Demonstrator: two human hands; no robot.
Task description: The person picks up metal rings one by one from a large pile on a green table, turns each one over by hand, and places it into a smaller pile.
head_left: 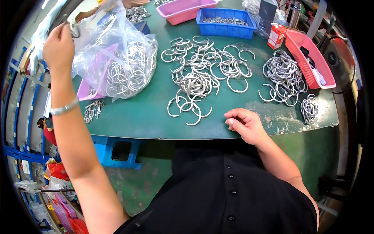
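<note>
My left hand (60, 45) is raised high at the far left, its fingers closed around a small grey item (74, 30) whose kind I cannot make out. Just right of it stands a clear plastic bag (130, 70) full of silvery open metal rings. My right hand (248, 125) rests at the table's near edge, fingers loosely curled, with nothing visible in them. In front of it spreads a loose pile of open metal rings (194, 84). Farther right lie a second heap of rings (283, 74) and a small stack of rings (309, 109).
A blue bin (226, 34) of small metal parts and a pink tray (187, 11) stand at the back of the green table (156, 121). At right are a pink basket (311, 58) and a red drink carton (276, 37). A blue stool (132, 156) sits below the edge.
</note>
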